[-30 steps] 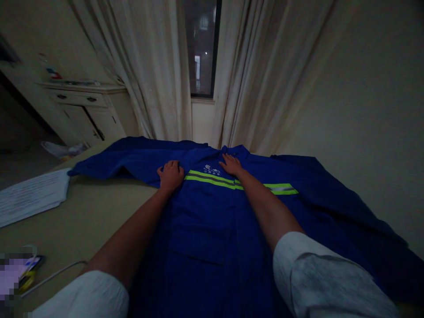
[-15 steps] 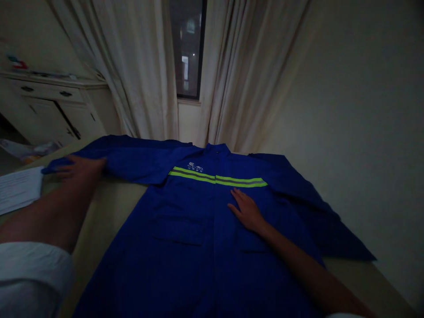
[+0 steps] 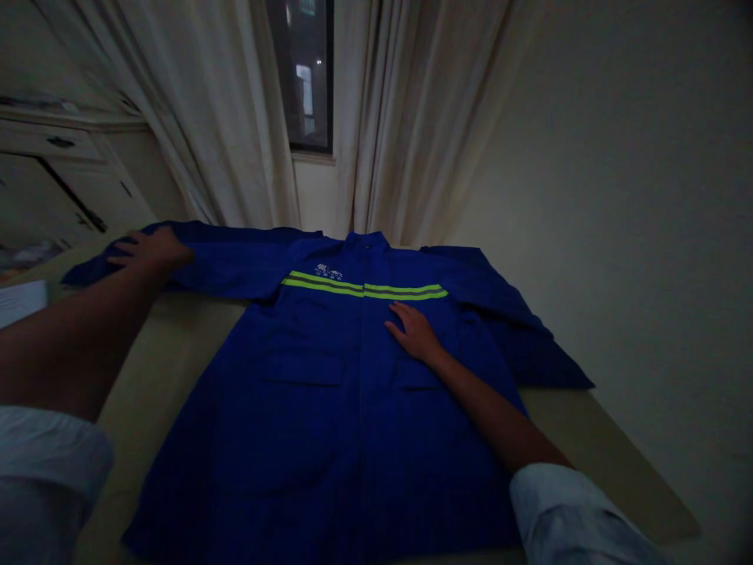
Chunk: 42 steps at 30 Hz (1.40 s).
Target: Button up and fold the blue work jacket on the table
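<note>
A left hand and a right hand lie open on a blue work jacket spread across a bench.

The left hand rests with spread fingers on the jacket's outstretched sleeve, with white papers on the bench further left. The right hand lies flat on the jacket's front, just below the yellow-green reflective stripes and just above a pocket flap. Beyond the hands hang cream curtains around a dark window; a cream cabinet stands past the left hand.
</note>
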### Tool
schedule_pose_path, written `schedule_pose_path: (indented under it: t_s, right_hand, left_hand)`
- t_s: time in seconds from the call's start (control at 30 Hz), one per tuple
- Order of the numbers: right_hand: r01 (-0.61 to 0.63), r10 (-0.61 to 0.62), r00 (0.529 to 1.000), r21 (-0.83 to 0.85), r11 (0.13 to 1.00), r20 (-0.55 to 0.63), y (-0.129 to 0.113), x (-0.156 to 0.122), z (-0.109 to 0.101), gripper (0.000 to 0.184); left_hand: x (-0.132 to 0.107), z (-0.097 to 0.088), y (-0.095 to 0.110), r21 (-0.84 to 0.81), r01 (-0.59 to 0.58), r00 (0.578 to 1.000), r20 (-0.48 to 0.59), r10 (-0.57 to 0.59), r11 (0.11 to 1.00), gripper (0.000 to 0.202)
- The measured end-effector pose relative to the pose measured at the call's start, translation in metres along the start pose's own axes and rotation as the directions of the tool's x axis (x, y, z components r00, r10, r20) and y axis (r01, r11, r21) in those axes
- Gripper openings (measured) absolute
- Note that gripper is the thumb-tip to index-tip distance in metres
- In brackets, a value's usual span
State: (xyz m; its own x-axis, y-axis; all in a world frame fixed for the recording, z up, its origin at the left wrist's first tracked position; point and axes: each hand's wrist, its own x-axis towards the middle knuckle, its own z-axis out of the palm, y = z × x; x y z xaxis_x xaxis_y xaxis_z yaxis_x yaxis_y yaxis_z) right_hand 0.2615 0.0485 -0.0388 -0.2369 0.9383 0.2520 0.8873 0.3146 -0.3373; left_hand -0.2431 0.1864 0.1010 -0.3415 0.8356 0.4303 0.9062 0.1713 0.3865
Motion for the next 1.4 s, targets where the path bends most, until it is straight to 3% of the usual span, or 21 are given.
schedule_pose_path:
  t_s: [0.07, 0.13, 0.17, 0.27, 0.37, 0.4, 0.43, 0.5, 0.6, 0.7, 0.8, 0.93, 1.03, 1.13, 1.23, 1.33, 1.4]
  right_hand:
    - [0.022, -0.022, 0.999, 0.006, 1.000, -0.039, -0.005, -0.001, -0.006, 0.052]
    - [0.080, -0.079, 0.994, 0.017, 0.997, -0.072, -0.014, -0.004, -0.014, 0.047]
    - [0.133, -0.130, 0.989, 0.029, 0.991, -0.071, -0.022, -0.007, -0.018, 0.045]
    - [0.362, -0.371, 0.928, 0.136, 0.922, 0.045, -0.052, -0.020, -0.025, 0.041]
    - [0.487, -0.548, 0.817, 0.292, 0.823, 0.180, -0.083, -0.038, -0.021, 0.045]
    - [0.482, -0.552, 0.814, 0.322, 0.815, 0.179, -0.090, -0.044, -0.018, 0.045]
    - [0.458, -0.528, 0.835, 0.340, 0.822, 0.151, -0.094, -0.050, -0.014, 0.043]
    - [0.380, -0.431, 0.900, 0.365, 0.850, 0.065, -0.096, -0.059, -0.007, 0.040]
    - [0.300, -0.316, 0.948, 0.406, 0.863, -0.028, -0.092, -0.065, -0.003, 0.047]
    - [0.312, -0.312, 0.947, 0.429, 0.847, -0.074, -0.089, -0.066, -0.004, 0.056]
    - [0.330, -0.332, 0.941, 0.409, 0.851, -0.068, -0.090, -0.066, -0.006, 0.061]
    - [0.387, -0.385, 0.920, 0.293, 0.874, -0.065, -0.092, -0.068, -0.002, 0.055]
    - [0.449, -0.447, 0.893, 0.159, 0.879, -0.052, -0.094, -0.068, 0.001, 0.048]
    - [0.478, -0.472, 0.877, 0.066, 0.876, -0.086, -0.099, -0.073, -0.006, 0.042]
    - [0.487, -0.473, 0.870, 0.101, 0.867, -0.140, -0.112, -0.101, -0.026, 0.031]
    - [0.439, -0.414, 0.893, 0.132, 0.889, -0.178, -0.122, -0.168, -0.045, 0.023]
    - [0.398, -0.369, 0.908, 0.133, 0.908, -0.198, -0.121, -0.230, -0.046, 0.026]
  left_hand:
    - [-0.018, 0.006, 0.035, 0.054, 0.064, 0.997, -0.039, -0.061, 0.997, 0.030]
    - [-0.049, 0.013, 0.076, 0.034, -0.185, 0.982, 0.037, 0.183, 0.982, 0.036]
    - [-0.069, 0.018, 0.096, -0.011, -0.335, 0.927, 0.175, 0.331, 0.942, 0.043]
    - [-0.138, 0.037, 0.145, -0.137, -0.517, 0.756, 0.390, 0.526, 0.845, 0.040]
    - [-0.209, 0.058, 0.165, -0.203, -0.615, 0.531, 0.608, 0.590, 0.762, 0.030]
    - [-0.229, 0.063, 0.165, -0.219, -0.629, 0.508, 0.611, 0.607, 0.746, 0.031]
    - [-0.246, 0.068, 0.162, -0.227, -0.639, 0.508, 0.592, 0.626, 0.734, 0.035]
    - [-0.269, 0.074, 0.154, -0.236, -0.644, 0.564, 0.496, 0.660, 0.728, 0.043]
    - [-0.282, 0.079, 0.140, -0.269, -0.632, 0.604, 0.416, 0.679, 0.727, 0.047]
    - [-0.279, 0.079, 0.137, -0.335, -0.609, 0.599, 0.400, 0.693, 0.719, 0.047]
    - [-0.274, 0.075, 0.139, -0.404, -0.612, 0.568, 0.373, 0.734, 0.680, 0.047]
    - [-0.276, 0.071, 0.139, -0.413, -0.666, 0.532, 0.320, 0.784, 0.621, 0.048]
    - [-0.281, 0.065, 0.141, -0.418, -0.691, 0.542, 0.241, 0.805, 0.590, 0.043]
    - [-0.291, 0.044, 0.143, -0.482, -0.679, 0.606, 0.059, 0.793, 0.555, 0.035]
    - [-0.307, 0.001, 0.126, -0.574, -0.647, 0.628, -0.026, 0.778, 0.502, 0.030]
    - [-0.338, -0.050, 0.069, -0.595, -0.670, 0.612, -0.103, 0.784, 0.445, 0.027]
    - [-0.372, -0.075, 0.010, -0.564, -0.678, 0.670, -0.210, 0.712, 0.472, 0.031]
